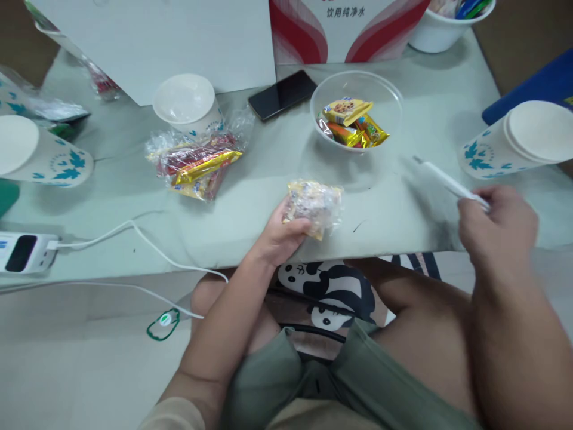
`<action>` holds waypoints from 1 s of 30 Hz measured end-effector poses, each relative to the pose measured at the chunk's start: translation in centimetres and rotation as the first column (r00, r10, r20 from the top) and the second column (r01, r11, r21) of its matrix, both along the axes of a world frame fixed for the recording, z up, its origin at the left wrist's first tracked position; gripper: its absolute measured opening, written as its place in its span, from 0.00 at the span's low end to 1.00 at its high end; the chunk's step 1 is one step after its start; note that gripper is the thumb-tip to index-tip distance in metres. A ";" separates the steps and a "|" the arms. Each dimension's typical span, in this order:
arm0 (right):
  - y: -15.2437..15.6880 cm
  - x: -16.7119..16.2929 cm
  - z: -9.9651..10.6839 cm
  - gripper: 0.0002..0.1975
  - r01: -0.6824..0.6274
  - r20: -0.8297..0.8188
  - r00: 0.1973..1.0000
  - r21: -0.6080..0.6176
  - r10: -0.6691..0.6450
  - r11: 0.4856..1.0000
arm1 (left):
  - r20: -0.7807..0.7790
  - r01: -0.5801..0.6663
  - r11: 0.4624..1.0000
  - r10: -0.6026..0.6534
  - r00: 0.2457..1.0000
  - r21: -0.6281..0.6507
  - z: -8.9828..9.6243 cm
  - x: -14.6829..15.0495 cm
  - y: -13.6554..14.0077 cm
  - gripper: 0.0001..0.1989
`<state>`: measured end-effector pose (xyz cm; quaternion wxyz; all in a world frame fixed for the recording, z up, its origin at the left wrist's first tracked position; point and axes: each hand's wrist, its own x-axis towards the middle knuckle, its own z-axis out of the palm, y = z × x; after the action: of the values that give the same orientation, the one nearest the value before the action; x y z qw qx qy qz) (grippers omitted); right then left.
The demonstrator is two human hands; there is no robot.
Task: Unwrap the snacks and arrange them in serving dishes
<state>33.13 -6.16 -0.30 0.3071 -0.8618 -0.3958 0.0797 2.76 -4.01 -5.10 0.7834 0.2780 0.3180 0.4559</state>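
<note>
- Head view, only one camera.
- Hands: 2. Left hand [280, 236] fingers curled round a snack pack [313, 206], pinching its near edge; pack sits at the front edge of the surface [394, 209], partly resting on it.
- Right hand [496, 224] closed round a white pen-like stick [447, 182]; stick is blurred, tip points up-left over the surface. Can't tell what it is exactly.
- Clear bowl [356, 110]: 1, just beyond the pack, between the two hands. Several wrapped snacks inside, yellow/orange wrappers; exact count unclear.
- Snack bag [199, 161]: 1, clear plastic, left of the held pack, well apart. Red and yellow bars inside, count unclear.
- Paper cups with blue leaf print: 3 visible. One upside down [188, 107] touching the bag's far side; one on its side far left [40, 155]; a nested stack on its side far right [514, 143], near the right hand.
- White tub [441, 30]: 1, top right, cut off by frame.
- Phone [282, 94]: 1, face up, left of the bowl, near it.
- Red/white box [344, 30] and a white board [170, 42] stand at the back.
- Power strip [24, 251] at left edge, white cable [147, 239] runs from it along the front edge.
- Nothing lies between left hand and bowl.
</note>
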 end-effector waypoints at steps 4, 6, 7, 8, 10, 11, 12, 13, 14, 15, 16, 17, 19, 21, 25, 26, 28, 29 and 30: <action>-0.5 -1.1 0.7 0.11 0.070 -0.466 0.874 0.408 0.142 0.910 | -0.081 -0.015 0.999 0.018 0.997 0.046 -0.7 0.2 -0.3 0.39; -0.5 -1.9 1.1 0.11 0.033 -0.623 0.712 0.491 0.325 0.870 | -0.114 -0.033 0.997 0.042 0.993 0.074 -1.1 0.4 -0.5 0.41; -0.6 -2.4 1.3 0.10 0.017 -0.664 0.641 0.513 0.384 0.859 | -0.134 -0.043 0.995 0.056 0.989 0.095 -1.3 0.5 -0.6 0.39; -0.6 -2.9 1.5 0.08 -0.003 -0.680 0.606 0.517 0.413 0.856 | -0.154 -0.058 0.991 0.076 0.985 0.122 -1.4 0.6 -0.7 0.37; -0.9 -3.9 1.6 0.07 -0.048 -0.673 0.579 0.536 0.461 0.843 | -0.194 -0.086 0.975 0.126 0.973 0.203 -1.8 0.8 -0.7 0.32; -1.0 -4.3 1.6 0.07 -0.080 -0.653 0.571 0.559 0.498 0.825 | -0.209 -0.096 0.962 0.153 0.966 0.257 -1.9 0.9 -0.7 0.31; -1.2 -4.7 1.4 0.08 -0.119 -0.629 0.562 0.582 0.538 0.805 | -0.222 -0.099 0.945 0.174 0.960 0.311 -2.0 1.0 -0.6 0.32; -1.5 -5.0 1.2 0.09 -0.161 -0.605 0.552 0.597 0.573 0.786 | -0.232 -0.095 0.929 0.188 0.954 0.358 -2.1 1.0 -0.5 0.33; -1.7 -5.2 1.0 0.08 -0.203 -0.589 0.542 0.601 0.600 0.773 | -0.242 -0.084 0.916 0.191 0.951 0.393 -2.2 1.0 -0.4 0.35; -1.9 -5.5 0.7 0.07 -0.241 -0.579 0.534 0.595 0.617 0.767 | -0.251 -0.071 0.906 0.190 0.949 0.418 -2.3 1.0 -0.3 0.37; -2.1 -5.7 0.5 0.07 -0.275 -0.578 0.525 0.579 0.624 0.768 | -0.263 -0.056 0.900 0.185 0.947 0.431 -2.4 1.0 -0.2 0.39; -2.3 -5.9 0.4 0.06 -0.298 -0.584 0.516 0.563 0.626 0.771 | -0.277 -0.042 0.899 0.178 0.944 0.437 -2.4 0.9 -0.1 0.39; -2.5 -6.4 0.4 0.06 -0.309 -0.598 0.498 0.554 0.628 0.773 | -0.303 -0.025 0.899 0.174 0.937 0.438 -2.6 0.9 -0.1 0.39; -2.4 -6.7 0.7 0.06 -0.274 -0.600 0.508 0.568 0.618 0.776 | -0.316 -0.026 0.900 0.180 0.932 0.434 -2.7 0.9 -0.1 0.39; -1.8 -7.0 1.3 0.05 -0.116 -0.606 0.560 0.617 0.565 0.778 | -0.309 -0.047 0.905 0.192 0.931 0.423 -2.7 1.0 -0.2 0.39; -1.6 -7.0 1.3 0.05 -0.096 -0.621 0.531 0.631 0.576 0.770 | -0.310 -0.045 0.906 0.191 0.931 0.421 -2.6 1.1 -0.2 0.39; -1.6 -7.2 1.0 0.05 -0.114 -0.639 0.445 0.655 0.628 0.747 | -0.320 -0.031 0.909 0.178 0.930 0.416 -2.4 1.2 -0.3 0.40; -1.6 -7.3 0.7 0.05 -0.161 -0.633 0.419 0.654 0.651 0.739 | -0.329 -0.023 0.912 0.171 0.929 0.409 -2.2 1.3 -0.3 0.40; -1.7 -7.5 0.5 0.06 -0.234 -0.610 0.437 0.633 0.661 0.738 | -0.339 -0.018 0.917 0.165 0.926 0.397 -2.1 1.3 -0.4 0.40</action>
<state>25.65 -7.82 0.18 0.6106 -0.4844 -0.4386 0.4474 4.07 -4.41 -7.15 0.6172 0.4918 0.3748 0.4866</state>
